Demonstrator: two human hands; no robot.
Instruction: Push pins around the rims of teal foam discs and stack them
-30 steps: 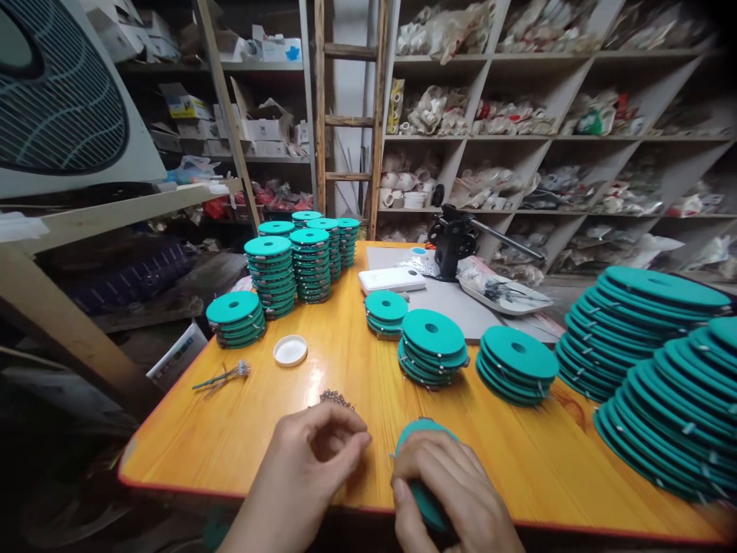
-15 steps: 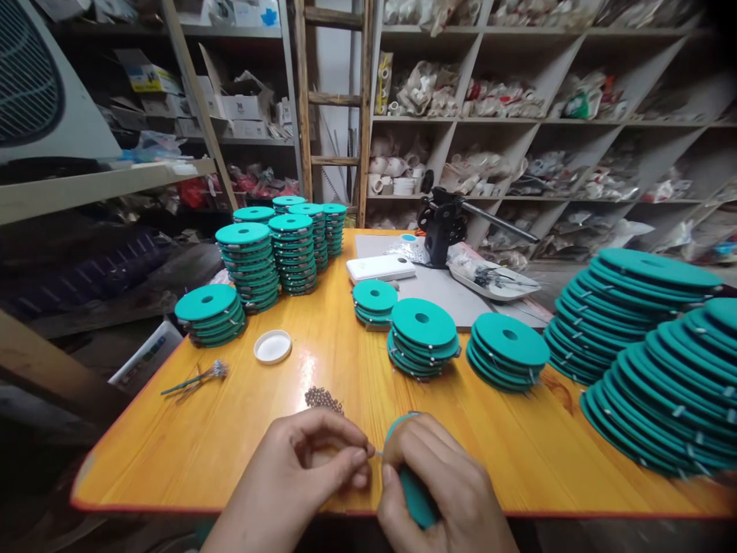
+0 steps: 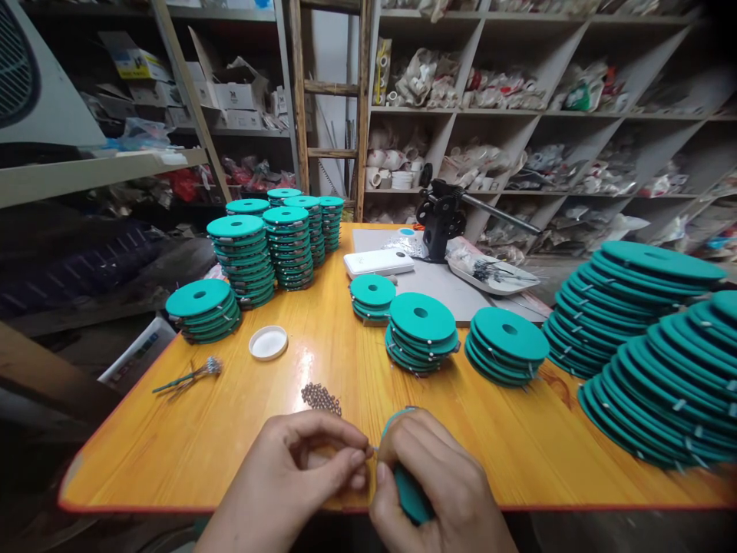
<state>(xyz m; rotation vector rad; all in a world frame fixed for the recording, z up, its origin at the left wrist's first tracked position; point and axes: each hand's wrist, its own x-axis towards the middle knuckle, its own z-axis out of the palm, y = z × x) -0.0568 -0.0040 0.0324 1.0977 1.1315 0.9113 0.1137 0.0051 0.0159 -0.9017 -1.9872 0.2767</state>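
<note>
My right hand (image 3: 441, 480) is wrapped around a green foam line spool (image 3: 411, 491), held near the table's front edge and largely covered by the fingers. Just to its left, my left hand (image 3: 314, 468) is closed in a pinch, thumb against fingers. Whatever sits in that pinch is too small to name. A short thin pale piece (image 3: 375, 448) shows between the fingertips of both hands. Beyond the left hand lies a small heap of dark brown beads (image 3: 321, 399) on the wooden table (image 3: 230, 430).
Green spools stand in stacks at the left (image 3: 239, 261), middle (image 3: 422, 316) and right (image 3: 650, 392). A white lid (image 3: 268, 342) and a bundle of wire-like pieces (image 3: 190, 375) lie on the left. Behind are a white box-shaped device (image 3: 378, 263), a black clamp tool (image 3: 441, 223) and a white tray (image 3: 495, 284).
The view has shifted slightly, so the table things sit a little higher and further left. The right hand has moved slightly left, closer to the left hand; both keep their grips.
</note>
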